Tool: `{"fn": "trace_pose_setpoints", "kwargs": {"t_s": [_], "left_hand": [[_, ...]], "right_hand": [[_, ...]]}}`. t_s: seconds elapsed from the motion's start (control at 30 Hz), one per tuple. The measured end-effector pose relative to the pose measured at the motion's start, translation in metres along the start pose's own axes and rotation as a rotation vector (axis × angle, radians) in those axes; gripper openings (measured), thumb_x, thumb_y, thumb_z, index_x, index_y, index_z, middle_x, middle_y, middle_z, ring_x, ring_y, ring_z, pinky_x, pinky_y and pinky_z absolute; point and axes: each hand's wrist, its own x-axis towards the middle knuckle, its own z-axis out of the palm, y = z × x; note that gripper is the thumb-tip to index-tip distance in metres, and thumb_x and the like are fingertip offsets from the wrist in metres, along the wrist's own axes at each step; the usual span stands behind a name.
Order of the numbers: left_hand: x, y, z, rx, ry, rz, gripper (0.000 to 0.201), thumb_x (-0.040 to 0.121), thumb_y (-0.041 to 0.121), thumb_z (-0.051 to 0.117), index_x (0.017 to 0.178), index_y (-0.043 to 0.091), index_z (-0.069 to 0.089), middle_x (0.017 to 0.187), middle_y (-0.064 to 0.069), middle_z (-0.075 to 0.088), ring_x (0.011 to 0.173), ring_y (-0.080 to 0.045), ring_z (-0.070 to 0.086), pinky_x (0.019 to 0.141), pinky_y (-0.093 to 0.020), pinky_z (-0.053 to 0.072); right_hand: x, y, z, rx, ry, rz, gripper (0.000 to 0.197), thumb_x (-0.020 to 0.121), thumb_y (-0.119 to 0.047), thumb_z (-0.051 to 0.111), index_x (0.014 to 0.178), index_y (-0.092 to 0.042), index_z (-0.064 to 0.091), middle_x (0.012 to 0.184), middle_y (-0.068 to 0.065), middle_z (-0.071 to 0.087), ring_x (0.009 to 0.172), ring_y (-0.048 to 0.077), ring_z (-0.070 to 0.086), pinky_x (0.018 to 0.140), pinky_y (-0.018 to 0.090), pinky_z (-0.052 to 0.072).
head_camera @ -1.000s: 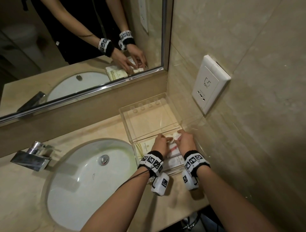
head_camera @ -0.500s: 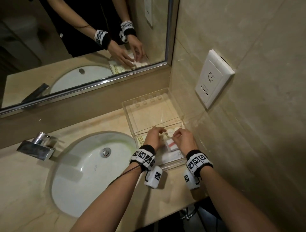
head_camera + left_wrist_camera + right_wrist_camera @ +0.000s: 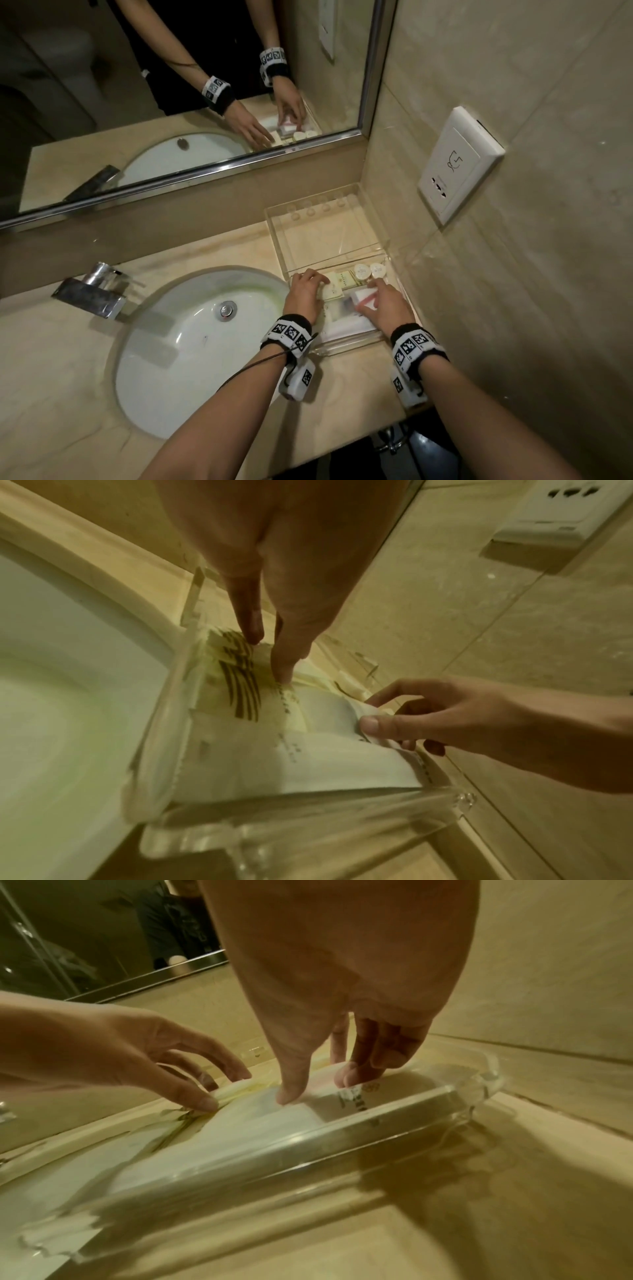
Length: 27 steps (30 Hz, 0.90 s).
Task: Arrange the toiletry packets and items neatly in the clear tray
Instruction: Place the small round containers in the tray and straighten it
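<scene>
On a beige bathroom counter (image 3: pixel 85 359) beside the sink (image 3: pixel 191 346), the clear tray (image 3: pixel 346 346) holds packets. The left hand (image 3: pixel 305 294) pinches a striped packet (image 3: pixel 344 282); the right hand (image 3: pixel 387 305) pinches a white packet (image 3: pixel 363 296).

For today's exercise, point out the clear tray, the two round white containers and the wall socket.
clear tray (image 3: pixel 346 347): head view, its near rim.
two round white containers (image 3: pixel 362 273): head view, top of the left one.
wall socket (image 3: pixel 455 164): head view, middle of its white faceplate.
</scene>
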Motion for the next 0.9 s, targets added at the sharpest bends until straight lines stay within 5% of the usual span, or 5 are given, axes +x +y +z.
{"fn": "trace_pose_setpoints", "kwargs": {"t_s": [0.23,0.37,0.57,0.9], "left_hand": [[0.001,0.0,0.002,-0.013,0.02,-0.029,0.044,0.077,0.001,0.069,0.115,0.022,0.059,0.125,0.003,0.053,0.114,-0.022,0.044,0.089,-0.032,0.044],[0.002,-0.002,0.001,0.026,-0.001,-0.013,0.043,0.078,0.012,0.072,0.117,0.025,0.059,0.125,0.001,0.052,0.115,-0.021,0.043,0.095,-0.032,0.041],[0.002,0.002,0.002,0.039,0.008,-0.035,0.041,0.078,0.014,0.071,0.116,0.026,0.06,0.122,-0.001,0.051,0.112,-0.023,0.044,0.092,-0.034,0.044],[0.006,0.012,0.002,0.087,0.004,-0.064,0.041,0.078,0.007,0.069,0.115,0.024,0.06,0.118,-0.003,0.05,0.11,-0.025,0.044,0.082,-0.036,0.046]], "right_hand": [[-0.005,-0.007,-0.003,0.011,0.051,-0.116,0.047,0.082,-0.033,0.073,0.125,-0.022,0.057,0.105,0.003,0.063,0.087,0.018,0.062,0.075,0.03,0.05],[0.001,-0.017,-0.003,-0.031,-0.041,-0.144,0.041,0.084,-0.037,0.069,0.122,-0.024,0.061,0.116,0.001,0.064,0.085,0.016,0.063,0.078,0.031,0.052],[0.003,-0.018,0.0,-0.102,-0.057,-0.071,0.031,0.082,-0.045,0.067,0.105,-0.026,0.058,0.103,0.0,0.068,0.085,0.021,0.061,0.068,0.027,0.04],[0.001,-0.01,-0.002,-0.097,-0.099,-0.093,0.038,0.083,-0.049,0.065,0.111,-0.024,0.059,0.105,0.005,0.066,0.092,0.023,0.061,0.075,0.03,0.047]]}}
